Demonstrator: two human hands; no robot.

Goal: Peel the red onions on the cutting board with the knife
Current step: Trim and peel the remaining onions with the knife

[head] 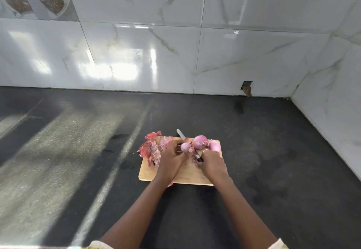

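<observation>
A wooden cutting board (187, 176) lies on the dark counter. My left hand (171, 158) holds a small pale-purple onion (185, 146) over the board's middle. My right hand (212, 160) grips the dark handle of a knife (182, 135), whose blade points up and left past the small onion. A larger red onion (201, 141) sits just behind the blade, and another peeled onion (214, 145) lies at the board's far right corner, partly hidden by my right hand.
A heap of red onion skins (153, 149) covers the board's far left corner and spills onto the black counter (78, 151). White marble-look wall tiles (175, 53) rise behind and to the right.
</observation>
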